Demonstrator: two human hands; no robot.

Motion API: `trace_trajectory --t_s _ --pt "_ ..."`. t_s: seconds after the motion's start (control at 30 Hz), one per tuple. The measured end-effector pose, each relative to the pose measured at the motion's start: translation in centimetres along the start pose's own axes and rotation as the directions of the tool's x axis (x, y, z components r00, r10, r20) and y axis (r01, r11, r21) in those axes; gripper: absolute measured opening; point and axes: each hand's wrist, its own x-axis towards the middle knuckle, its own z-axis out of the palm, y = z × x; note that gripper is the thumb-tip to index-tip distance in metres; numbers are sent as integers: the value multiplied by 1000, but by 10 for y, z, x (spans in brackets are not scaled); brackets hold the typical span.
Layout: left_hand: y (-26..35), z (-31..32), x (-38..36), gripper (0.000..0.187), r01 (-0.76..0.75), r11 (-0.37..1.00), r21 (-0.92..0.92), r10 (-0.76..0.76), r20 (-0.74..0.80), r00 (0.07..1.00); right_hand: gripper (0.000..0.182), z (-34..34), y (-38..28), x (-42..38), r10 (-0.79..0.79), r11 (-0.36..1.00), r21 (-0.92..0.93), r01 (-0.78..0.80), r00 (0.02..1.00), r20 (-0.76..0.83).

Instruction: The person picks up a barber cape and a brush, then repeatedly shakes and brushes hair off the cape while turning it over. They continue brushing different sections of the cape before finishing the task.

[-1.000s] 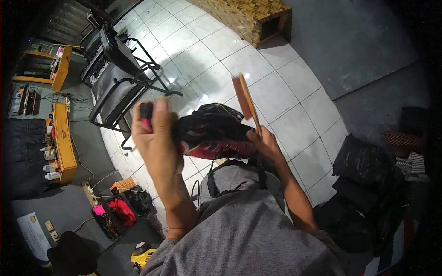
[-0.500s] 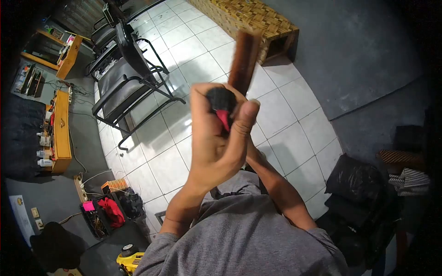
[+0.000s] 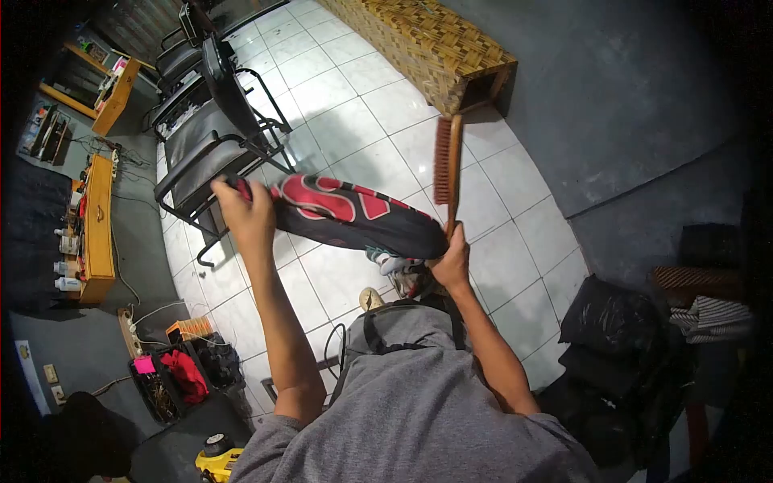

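Observation:
A black cloth with red and white markings [image 3: 346, 216] stretches in a long folded strip between both hands, in front of my body. Its far left end is bunched in my left hand [image 3: 246, 216], whose fingers are closed round it near the chair. My right hand [image 3: 452, 262] grips the handle of a wooden brush [image 3: 454, 165], which points upward with its reddish-brown bristles facing left. The cloth's right end meets that same hand; its fingers are partly hidden there.
Black padded armchairs [image 3: 205, 137] stand on the white tiled floor at the left, beside a wooden shelf holding bottles [image 3: 101, 233]. A woven-panel bench [image 3: 451, 48] lies along the back. Black bags [image 3: 612, 322] sit at the right, and an open case [image 3: 173, 382] at lower left.
My hands have parted: the left moved left and down, drawing the bunched cloth out long. The brush has come down and right and now shows its bristles side-on.

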Motion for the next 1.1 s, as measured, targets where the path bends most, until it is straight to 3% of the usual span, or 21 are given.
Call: trace_trajectory --t_s 0.03,0.07,0.1,0.13,0.17,0.27,0.3,0.33,0.4,0.43,0.5,0.63,0.7,0.77,0.83,0.93,0.97,1.0,1.03,1.07,1.1 --pt "-10 -1 -12 25 -57 971 232 29 123 992 45 -3 -1 1 3 999 -32 -4 999 -37" --pt "-21 -2 -24 32 -28 831 555 -198 343 918 47 -7 -5 2 -6 999 -54 4 1000 -28" --pt "-29 0 -40 37 -49 692 720 -371 414 831 47 -9 -11 3 0 998 -58 -2 1000 -31" --pt "-34 0 -45 40 -112 719 686 -473 600 645 48 -11 -18 3 4 996 -84 -7 1000 -25" --pt "-12 0 -52 42 -84 790 608 -464 681 567 49 -12 -23 3 9 994 -110 -11 1000 -18" --pt "38 23 -85 67 -278 948 157 112 652 750 50 -9 -37 2 37 995 -93 -35 999 17" --pt "70 25 -86 83 -86 989 -117 145 747 649 49 -10 -46 2 44 997 -72 -42 999 30" --pt "79 33 -95 92 -187 950 -250 312 735 602 48 -12 -59 1 103 991 -96 -97 993 64" --pt "90 51 -119 89 -404 879 -253 446 736 509 47 -15 -64 0 115 993 -40 -112 991 63" --pt "88 60 -123 76 -24 906 -422 375 777 506 46 -18 -66 -1 126 992 15 -127 990 66" --pt "93 60 -141 50 342 868 -360 138 837 529 43 -21 -67 -2 56 998 -21 -57 998 -36" --pt "94 72 -156 22 457 777 -433 26 748 663 46 -38 -85 -9 74 997 9 -74 996 -41" --pt "96 76 -143 9 303 640 -706 210 541 814 41 -59 -87 -8 -183 982 35 184 983 -15" --pt "98 73 -124 9 151 605 -782 394 459 796 27 -79 -83 -14 -73 870 493 11 992 107" --pt "100 68 -112 8 107 580 -808 483 446 754 38 -102 -89 -17 -37 704 702 -106 982 185" --pt "130 61 -97 14 35 633 -774 429 388 816 40 -109 -93 -21 -89 598 779 -190 950 300" --pt "137 59 -93 17 -15 661 -750 429 361 828 38 -107 -75 -25 -37 554 761 -338 903 428" --pt "145 58 -89 22 -17 654 -756 423 347 837 36 -94 -53 -22 -333 863 459 211 921 203" --pt "149 59 -85 22 -17 653 -757 425 348 836 34 -78 -29 -19 -653 744 -61 666 743 147" --pt "152 61 -80 21 -67 611 -789 432 261 864 27 -74 1 -33 -13 983 162 -86 849 528" --pt "155 61 -76 21 -121 568 -814 433 171 885 27 -68 17 -43 -11 983 161 -87 850 526"
